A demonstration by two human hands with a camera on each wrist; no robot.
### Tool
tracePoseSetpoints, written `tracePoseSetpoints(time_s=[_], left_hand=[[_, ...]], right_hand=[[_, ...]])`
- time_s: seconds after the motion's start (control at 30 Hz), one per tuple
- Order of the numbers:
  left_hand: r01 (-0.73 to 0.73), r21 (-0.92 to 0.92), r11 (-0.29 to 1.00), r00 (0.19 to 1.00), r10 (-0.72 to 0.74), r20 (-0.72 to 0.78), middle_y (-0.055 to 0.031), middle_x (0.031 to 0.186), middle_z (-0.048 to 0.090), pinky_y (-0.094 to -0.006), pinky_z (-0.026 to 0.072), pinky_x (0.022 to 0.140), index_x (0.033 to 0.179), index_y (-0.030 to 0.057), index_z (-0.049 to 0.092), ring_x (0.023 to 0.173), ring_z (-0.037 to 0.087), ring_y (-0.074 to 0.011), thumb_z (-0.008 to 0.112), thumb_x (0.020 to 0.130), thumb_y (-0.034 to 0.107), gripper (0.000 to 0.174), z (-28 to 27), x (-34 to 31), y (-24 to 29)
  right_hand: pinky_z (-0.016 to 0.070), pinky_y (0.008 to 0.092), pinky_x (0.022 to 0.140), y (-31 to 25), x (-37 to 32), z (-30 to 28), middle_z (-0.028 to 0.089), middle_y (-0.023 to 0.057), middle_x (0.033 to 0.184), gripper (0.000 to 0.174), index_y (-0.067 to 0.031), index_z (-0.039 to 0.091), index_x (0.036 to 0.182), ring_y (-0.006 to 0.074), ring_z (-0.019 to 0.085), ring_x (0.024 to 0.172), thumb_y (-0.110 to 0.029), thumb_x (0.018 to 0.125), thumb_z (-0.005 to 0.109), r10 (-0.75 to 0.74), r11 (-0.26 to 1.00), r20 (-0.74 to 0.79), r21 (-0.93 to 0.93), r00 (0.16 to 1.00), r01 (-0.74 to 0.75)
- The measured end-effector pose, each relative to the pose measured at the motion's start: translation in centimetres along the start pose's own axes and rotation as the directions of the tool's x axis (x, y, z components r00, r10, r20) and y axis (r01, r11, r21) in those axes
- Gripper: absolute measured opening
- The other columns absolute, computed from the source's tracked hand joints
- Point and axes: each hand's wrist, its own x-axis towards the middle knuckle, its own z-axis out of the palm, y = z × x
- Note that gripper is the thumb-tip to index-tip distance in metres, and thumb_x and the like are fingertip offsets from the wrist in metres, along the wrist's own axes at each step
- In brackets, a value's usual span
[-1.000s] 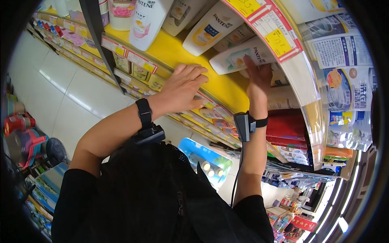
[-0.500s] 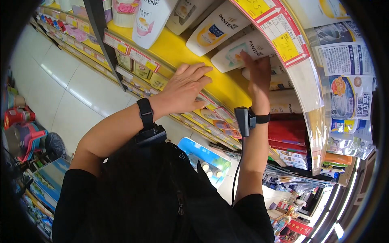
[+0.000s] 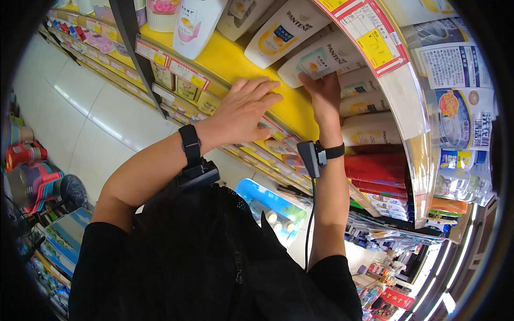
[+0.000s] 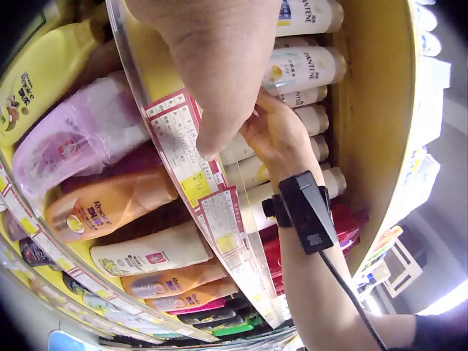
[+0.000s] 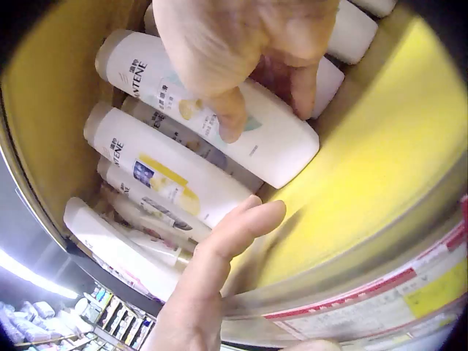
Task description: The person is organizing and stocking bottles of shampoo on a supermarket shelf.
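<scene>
A white PANTENE bottle with a green mark [image 3: 318, 60] stands on the yellow shelf [image 3: 294, 107]. My right hand [image 3: 325, 99] grips it low down; in the right wrist view, the thumb of my right hand [image 5: 234, 51] presses the label of this bottle [image 5: 274, 142] and other fingers lie along its far side. My left hand [image 3: 241, 113] rests at the shelf's front edge, fingers spread and holding nothing. The left wrist view shows my left hand [image 4: 219, 66] large over the price labels, with my right hand [image 4: 281, 135] behind it.
Beside the gripped bottle stands a PANTENE bottle with a blue and yellow label [image 3: 284, 35]; more white bottles [image 3: 372, 128] are on its other side. A price-tag strip [image 3: 369, 37] runs above. Red packs [image 3: 375, 168] lie farther along, and a blue-edged container [image 3: 251, 190] is below.
My right hand has moved down and left along the bottle, towards its base, uncovering bottles behind. My left hand has stayed nearly in place at the shelf edge.
</scene>
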Motion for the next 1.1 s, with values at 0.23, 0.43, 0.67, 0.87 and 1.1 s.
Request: tracePoseSetpoints(time_s=[0.23, 0.43, 0.67, 0.87, 1.1], left_hand=[[0.008, 0.014, 1.0, 1.0, -0.008, 0.012, -0.0118, 0.141, 0.039, -0.043, 0.0256, 0.105, 0.128, 0.0081, 0.051, 0.134, 0.031, -0.0287, 0.074, 0.071, 0.03, 0.065, 0.0, -0.1, 0.0], [0.003, 0.036, 0.999, 1.0, -0.004, 0.01, -0.0108, 0.141, 0.039, -0.043, 0.0251, 0.106, 0.126, 0.0083, 0.052, 0.134, 0.031, -0.0285, 0.074, 0.072, 0.03, 0.062, 0.2, 0.0, 0.0], [-0.002, 0.073, 0.997, 1.0, 0.003, -0.003, -0.0104, 0.141, 0.04, -0.0433, 0.025, 0.106, 0.126, 0.009, 0.052, 0.133, 0.032, -0.0285, 0.074, 0.072, 0.031, 0.061, 0.4, 0.0, -0.2], [-0.005, 0.104, 0.995, 1.0, 0.008, -0.029, -0.0085, 0.142, 0.04, -0.0436, 0.0247, 0.107, 0.126, 0.0095, 0.053, 0.133, 0.033, -0.0288, 0.073, 0.072, 0.032, 0.062, 0.8, 0.0, -0.2], [-0.038, 0.167, 0.985, 0.999, 0.036, 0.016, -0.0086, 0.141, 0.042, -0.0446, 0.0255, 0.106, 0.127, 0.0108, 0.052, 0.131, 0.035, -0.0288, 0.071, 0.073, 0.033, 0.061, 0.8, 0.3, -0.5]], right_hand=[[0.0478, 0.0337, 0.087, 0.5, 1.2, 0.2, 0.06, 0.0145, 0.113, 0.053, 0.0012, 0.045, 0.122, 0.0215, 0.06, 0.101, -0.006, 0.077, 0.072, -0.03, 0.998, 0.003, -0.054, 1.0, 0.03], [0.0472, 0.0318, 0.086, 0.3, 0.3, 0.3, 0.059, 0.0141, 0.115, 0.052, 0.002, 0.045, 0.122, 0.0204, 0.059, 0.103, -0.008, 0.079, 0.071, -0.01, 0.996, 0.003, -0.092, 1.0, 0.01], [0.0493, 0.0312, 0.085, 2.9, -4.8, -2.7, 0.061, 0.0151, 0.115, 0.045, 0.0032, 0.051, 0.121, 0.0214, 0.062, 0.102, -0.014, 0.083, 0.07, -0.241, 0.908, -0.128, -0.379, 0.962, 0.177], [0.0484, 0.0258, 0.081, 0.3, -13.9, -4.3, 0.065, 0.0119, 0.104, 0.025, 0.0017, 0.058, 0.112, 0.0158, 0.061, 0.098, -0.008, 0.09, 0.062, 0.112, 0.988, -0.106, -0.096, 0.988, -0.123], [0.0495, 0.0247, 0.075, 0.1, -21.3, -7.2, 0.065, 0.0121, 0.099, 0.011, 0.0022, 0.061, 0.101, 0.014, 0.061, 0.086, -0.004, 0.093, 0.057, -0.195, 0.96, -0.358, -0.26, 0.913, 0.104]])
